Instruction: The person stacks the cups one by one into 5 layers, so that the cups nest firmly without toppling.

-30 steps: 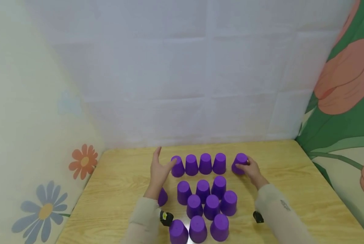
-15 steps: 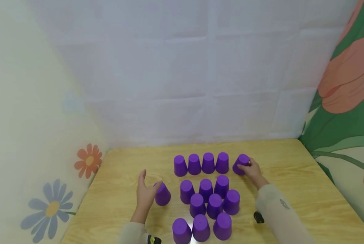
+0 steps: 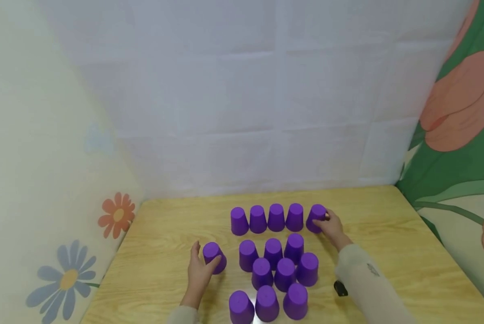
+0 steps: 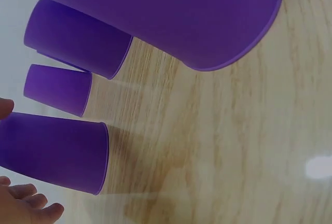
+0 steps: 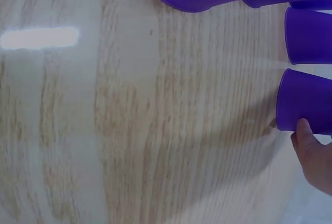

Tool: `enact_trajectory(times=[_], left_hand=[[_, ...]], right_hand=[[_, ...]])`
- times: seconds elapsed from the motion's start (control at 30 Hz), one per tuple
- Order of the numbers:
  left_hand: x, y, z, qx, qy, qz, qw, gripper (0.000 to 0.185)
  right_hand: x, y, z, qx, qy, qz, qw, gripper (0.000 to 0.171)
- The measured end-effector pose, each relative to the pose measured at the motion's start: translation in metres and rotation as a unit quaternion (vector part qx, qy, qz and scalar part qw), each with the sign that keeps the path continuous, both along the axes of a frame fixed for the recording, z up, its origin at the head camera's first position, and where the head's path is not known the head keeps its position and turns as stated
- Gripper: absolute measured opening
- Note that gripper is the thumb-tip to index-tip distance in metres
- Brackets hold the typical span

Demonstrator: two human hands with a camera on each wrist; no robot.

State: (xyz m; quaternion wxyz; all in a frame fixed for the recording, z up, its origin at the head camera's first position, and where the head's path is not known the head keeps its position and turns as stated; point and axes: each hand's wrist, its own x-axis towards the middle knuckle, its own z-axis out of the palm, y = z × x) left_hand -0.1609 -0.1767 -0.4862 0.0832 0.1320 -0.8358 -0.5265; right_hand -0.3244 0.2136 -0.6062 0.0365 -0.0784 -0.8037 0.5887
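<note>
My left hand [image 3: 199,275] is around an upside-down purple cup [image 3: 213,253] that stands apart on the left of the table. Its thumb lies before the cup; in the left wrist view the fingers [image 4: 32,203] are spread, with a gap between them and the cup wall. At the right end of the back row, my right hand [image 3: 332,229] grips another upside-down purple cup [image 3: 315,215] between thumb and fingers. That cup [image 5: 306,99] stands on the table close beside its neighbour [image 5: 311,35] in the right wrist view.
Several upside-down purple cups [image 3: 257,219] form the back row. More stand in a middle cluster [image 3: 285,272], and a front row [image 3: 267,303] lies nearest the person. The wooden table [image 3: 387,252] meets a white cloth backdrop [image 3: 250,112] behind.
My left hand has drawn back from the back row's left end to the lone left cup. My right hand has slid its cup slightly left, closer to the row.
</note>
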Motion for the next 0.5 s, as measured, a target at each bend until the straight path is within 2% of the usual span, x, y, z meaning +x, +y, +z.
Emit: enact_trajectory(times=[0.03,0.07,0.1,0.13,0.17,0.3,0.33,0.37,0.4,0.5], left_hand=[[-0.001,0.0,0.0,-0.002,-0.001,-0.002,1.0,0.085],[-0.002,0.0,-0.001,-0.004,-0.003,-0.003,1.0,0.086],[-0.002,-0.001,-0.002,-0.004,-0.008,-0.005,0.9999,0.087],[-0.003,-0.001,-0.002,-0.003,-0.012,-0.006,0.9999,0.087],[-0.004,-0.001,-0.003,-0.002,-0.016,-0.007,0.9998,0.088],[-0.005,-0.002,-0.008,0.006,-0.022,-0.006,0.9997,0.089],[-0.005,-0.002,-0.009,0.008,-0.02,-0.006,0.9998,0.089],[-0.005,-0.002,-0.01,0.01,-0.017,-0.004,0.9998,0.089],[-0.005,-0.002,-0.011,0.012,-0.015,-0.003,0.9998,0.088],[-0.005,-0.003,-0.014,0.023,-0.008,-0.004,0.9997,0.086]], right_hand=[[-0.015,0.009,-0.027,-0.006,0.026,0.003,1.0,0.079],[-0.024,0.013,-0.044,-0.008,0.036,-0.001,0.999,0.08],[-0.034,0.016,-0.057,-0.005,0.029,-0.005,1.0,0.082],[-0.035,0.018,-0.061,-0.019,0.04,0.0,0.999,0.08],[-0.026,0.014,-0.047,-0.028,0.036,0.009,0.999,0.079],[0.034,-0.02,0.056,-0.042,-0.018,0.011,0.999,0.071],[0.046,-0.027,0.074,-0.045,-0.022,0.009,0.999,0.068],[0.057,-0.034,0.094,-0.042,-0.045,0.01,0.998,0.069],[0.06,-0.036,0.101,-0.047,-0.05,0.009,0.998,0.068],[0.061,-0.037,0.1,-0.057,-0.052,0.011,0.997,0.067]])
